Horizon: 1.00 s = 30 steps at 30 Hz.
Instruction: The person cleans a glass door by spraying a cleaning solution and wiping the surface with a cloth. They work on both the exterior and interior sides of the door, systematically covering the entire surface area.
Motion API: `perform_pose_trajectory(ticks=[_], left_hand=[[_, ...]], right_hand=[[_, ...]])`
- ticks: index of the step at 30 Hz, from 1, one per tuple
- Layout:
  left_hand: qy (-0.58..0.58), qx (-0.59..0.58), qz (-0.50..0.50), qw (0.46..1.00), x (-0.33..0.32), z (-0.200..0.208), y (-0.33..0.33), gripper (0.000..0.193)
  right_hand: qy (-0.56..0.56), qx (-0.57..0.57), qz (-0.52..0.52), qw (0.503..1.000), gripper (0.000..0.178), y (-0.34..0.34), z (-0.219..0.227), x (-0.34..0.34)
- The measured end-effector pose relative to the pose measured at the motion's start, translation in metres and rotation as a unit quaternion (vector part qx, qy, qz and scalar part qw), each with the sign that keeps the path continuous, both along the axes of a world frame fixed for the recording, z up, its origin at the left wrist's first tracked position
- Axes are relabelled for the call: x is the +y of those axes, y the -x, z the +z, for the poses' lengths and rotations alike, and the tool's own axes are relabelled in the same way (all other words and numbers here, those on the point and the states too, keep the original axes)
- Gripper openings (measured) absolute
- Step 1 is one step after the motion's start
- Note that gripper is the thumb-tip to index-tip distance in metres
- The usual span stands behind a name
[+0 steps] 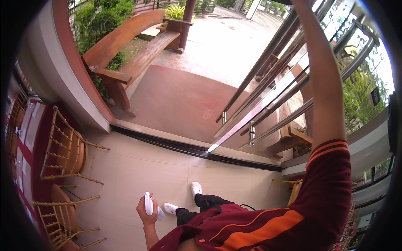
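My left hand [146, 210] is low in front of me, its fingers wrapped round a white spray bottle [149, 204]. The bottle's white trigger head points up, and its paler body shows below the fingers. My right arm stretches far up along the glass door [268, 90], which stands ajar with long metal bar handles [251, 133] on it. At the top edge my right hand [300, 2] is mostly cut off, near the upper part of the door. Something dark [283, 1] shows beside it, too little of it to name, and its fingers are hidden.
A dark door track [167, 145] crosses the tiled floor [138, 167] ahead of my white clogs [195, 188]. Outside are a reddish landing [180, 100] and a wooden bench [146, 48]. On the left, bamboo-style chairs [65, 146] stand by a table with a maroon cloth [31, 157].
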<state>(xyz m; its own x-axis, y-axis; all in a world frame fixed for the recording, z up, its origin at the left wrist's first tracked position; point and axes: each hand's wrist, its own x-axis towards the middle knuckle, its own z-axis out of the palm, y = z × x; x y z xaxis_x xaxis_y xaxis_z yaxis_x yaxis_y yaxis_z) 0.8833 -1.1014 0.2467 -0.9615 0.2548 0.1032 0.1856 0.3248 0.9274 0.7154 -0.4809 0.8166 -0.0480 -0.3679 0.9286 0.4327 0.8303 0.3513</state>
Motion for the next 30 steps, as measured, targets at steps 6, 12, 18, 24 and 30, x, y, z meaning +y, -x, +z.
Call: perform_pose_trajectory(ticks=[6,12,18,24,30], left_hand=[[0.052,0.036,-0.002,0.998,-0.013,0.054,0.001,0.023],[0.076,-0.020,0.040,0.996,-0.042,0.084,-0.028,0.023],[0.039,0.015,0.048,0.998,-0.038,0.107,-0.022,0.028],[-0.084,0.018,-0.011,0.996,0.029,0.137,0.034,0.037],[0.006,0.213,-0.085,0.973,0.105,0.158,0.064,0.050]], right_hand=[[0.194,0.114,-0.047,0.973,0.075,0.006,-0.181,-0.018],[0.540,0.082,0.001,0.838,0.080,0.001,-0.369,-0.056],[0.565,0.037,-0.014,0.824,0.070,0.002,-0.498,-0.078],[0.746,-0.343,0.386,0.420,0.056,-0.116,-0.540,-0.224],[0.425,-0.663,0.411,0.458,0.076,-0.174,-0.487,-0.337]])
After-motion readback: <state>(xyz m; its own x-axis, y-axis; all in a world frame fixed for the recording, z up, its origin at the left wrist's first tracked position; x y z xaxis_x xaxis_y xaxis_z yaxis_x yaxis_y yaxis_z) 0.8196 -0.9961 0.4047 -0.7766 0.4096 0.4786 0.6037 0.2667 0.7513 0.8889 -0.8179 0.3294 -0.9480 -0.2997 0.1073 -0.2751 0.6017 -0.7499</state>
